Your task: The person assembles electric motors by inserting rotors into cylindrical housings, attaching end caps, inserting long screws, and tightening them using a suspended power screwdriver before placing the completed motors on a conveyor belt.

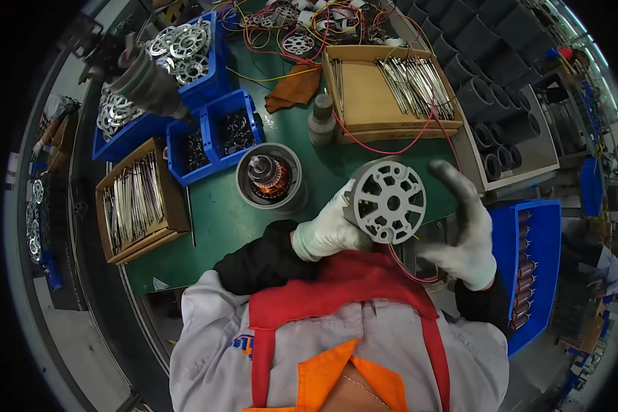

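Note:
My left hand point(333, 226), in a white glove, holds a round grey metal end cover point(391, 203) by its left side, with its slotted face turned up toward the camera. Red wires point(408, 273) hang below the cover. Just right of it is my right hand point(470, 233), gloved too, with thumb and fingers spread and nothing between them; its fingers are blurred. On the green table point(216, 240), left of my left hand, a grey cylinder point(296, 196) stands upright with a copper-wound rotor point(269, 180) inside.
Cardboard boxes of long metal rods stand at the left point(178, 218) and back point(357, 130). Blue bins point(216, 161) hold small dark parts and metal covers. A power tool point(144, 82) hangs at upper left. A blue crate point(546, 268) with red parts is at right.

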`<state>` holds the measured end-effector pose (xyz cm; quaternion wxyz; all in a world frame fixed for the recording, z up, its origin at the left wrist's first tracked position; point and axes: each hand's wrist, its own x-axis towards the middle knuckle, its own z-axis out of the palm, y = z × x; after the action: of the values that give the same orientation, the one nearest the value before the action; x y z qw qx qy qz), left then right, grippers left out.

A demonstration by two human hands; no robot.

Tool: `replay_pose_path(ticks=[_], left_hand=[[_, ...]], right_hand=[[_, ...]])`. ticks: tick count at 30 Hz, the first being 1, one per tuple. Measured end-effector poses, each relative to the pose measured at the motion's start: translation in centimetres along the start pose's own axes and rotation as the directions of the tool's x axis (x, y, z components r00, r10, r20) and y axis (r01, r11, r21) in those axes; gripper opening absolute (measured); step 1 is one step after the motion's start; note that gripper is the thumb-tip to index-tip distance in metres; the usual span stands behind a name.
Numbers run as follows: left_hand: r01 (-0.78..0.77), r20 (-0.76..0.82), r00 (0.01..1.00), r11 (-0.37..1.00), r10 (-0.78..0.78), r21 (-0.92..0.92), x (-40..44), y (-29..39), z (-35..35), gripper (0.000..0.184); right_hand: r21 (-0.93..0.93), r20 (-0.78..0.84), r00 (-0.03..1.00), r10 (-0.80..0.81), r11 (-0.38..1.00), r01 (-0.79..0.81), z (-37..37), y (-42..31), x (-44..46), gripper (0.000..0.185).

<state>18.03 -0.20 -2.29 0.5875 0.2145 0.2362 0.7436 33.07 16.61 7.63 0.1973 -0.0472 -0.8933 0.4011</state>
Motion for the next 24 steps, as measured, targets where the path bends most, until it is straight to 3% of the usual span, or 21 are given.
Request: replay_pose_path(ticks=[2, 3, 4, 5, 6, 7, 8, 10, 11, 13, 14, 15, 16, 17, 18, 19, 22, 24], left_hand=[[-0.053, 0.071, 0.997, 0.99, 0.044, 0.129, -0.1, 1.5, 1.4, 0.112], [-0.089, 0.05, 0.995, 0.984, 0.082, 0.152, -0.6, 1.4, 1.6, 0.112], [-0.131, 0.026, 0.991, 0.975, 0.129, 0.177, -1.0, 1.4, 1.6, 0.111], [-0.049, 0.012, 0.999, 0.974, 0.047, 0.221, -1.5, 2.4, 1.5, 0.11], [0.027, -0.011, 1.0, 0.964, -0.025, 0.265, -2.5, 2.5, 1.2, 0.109], [0.103, -0.043, 0.995, 0.947, -0.094, 0.304, -3.5, 3.0, 1.5, 0.109], [-0.001, 0.015, 1.0, 0.743, -0.012, 0.669, -5.2, 4.5, 1.6, 0.097], [-0.07, 0.089, 0.996, 0.67, 0.005, 0.739, -8.1, 8.4, 3.2, 0.066], [-0.302, 0.222, 0.951, 0.49, 0.215, 0.818, -9.2, 10.0, 3.2, 0.041], [-0.508, 0.408, 0.763, 0.074, 0.502, 0.858, -10.0, 12.1, 2.0, 0.027], [-0.488, 0.432, 0.68, -0.074, 0.593, 0.87, -9.6, 12.3, 1.0, 0.024], [-0.238, 0.475, 0.605, -0.424, 0.639, 0.874, -9.5, 12.2, 0.6, 0.035], [-0.099, 0.366, 0.595, -0.386, 0.716, 0.917, -8.9, 12.2, 0.3, 0.038], [0.037, 0.255, 0.567, -0.333, 0.784, 0.942, -7.9, 12.4, 0.2, 0.042], [-0.004, 0.186, 0.595, -0.229, 0.782, 0.973, -7.7, 12.4, -0.4, 0.047], [-0.002, 0.183, 0.593, -0.226, 0.784, 0.974, -7.6, 12.5, -1.0, 0.047], [-0.148, 0.308, 0.65, -0.282, 0.695, 0.948, -7.1, 13.3, -2.0, 0.047], [-0.144, 0.28, 0.684, -0.252, 0.673, 0.957, -7.2, 13.7, -1.8, 0.047]], right_hand=[[-0.251, 0.148, 0.979, -0.137, 0.953, 0.171, 1.5, -0.9, 2.6, 0.119], [-0.242, 0.158, 0.976, -0.148, 0.953, 0.183, 2.2, -0.4, 2.8, 0.119], [-0.078, 0.123, 0.968, -0.219, 0.97, 0.229, 3.4, 0.7, 3.0, 0.119], [0.093, 0.085, 0.954, -0.286, 0.956, 0.278, 4.4, 1.5, 3.6, 0.119], [0.164, 0.118, 0.974, -0.196, 0.971, 0.175, 4.9, 1.7, 3.6, 0.12], [0.357, 0.078, 0.986, -0.149, 0.927, 0.112, 5.6, 1.4, 3.9, 0.12], [0.537, 0.055, 0.995, -0.087, 0.842, 0.044, 6.3, 1.2, 4.3, 0.12], [0.684, 0.06, 0.995, -0.077, 0.729, 0.015, 7.1, 0.3, 6.4, 0.118], [0.713, 0.071, 0.997, -0.03, 0.701, -0.03, 7.2, 0.0, 7.2, 0.117], [0.593, 0.05, 0.994, -0.098, 0.804, 0.049, 7.6, 0.1, 9.4, 0.116], [0.568, 0.055, 0.994, -0.096, 0.822, 0.048, 7.8, -0.4, 10.3, 0.115], [0.494, 0.025, 0.996, -0.09, 0.867, 0.066, 8.2, -0.9, 11.1, 0.109], [0.496, 0.031, 0.995, -0.094, 0.866, 0.066, 8.2, -1.0, 11.8, 0.109], [0.358, 0.055, 0.989, -0.14, 0.927, 0.111, 8.2, -0.9, 12.5, 0.106], [0.211, 0.083, 0.98, -0.18, 0.964, 0.159, 8.2, -0.9, 13.1, 0.104], [0.127, 0.073, 0.972, -0.224, 0.969, 0.214, 8.5, -1.1, 13.5, 0.101], [0.081, 0.111, 0.953, -0.282, 0.958, 0.274, 8.8, -1.4, 14.2, 0.1], [0.049, 0.143, 0.952, -0.27, 0.963, 0.266, 8.4, -1.6, 14.2, 0.102]])
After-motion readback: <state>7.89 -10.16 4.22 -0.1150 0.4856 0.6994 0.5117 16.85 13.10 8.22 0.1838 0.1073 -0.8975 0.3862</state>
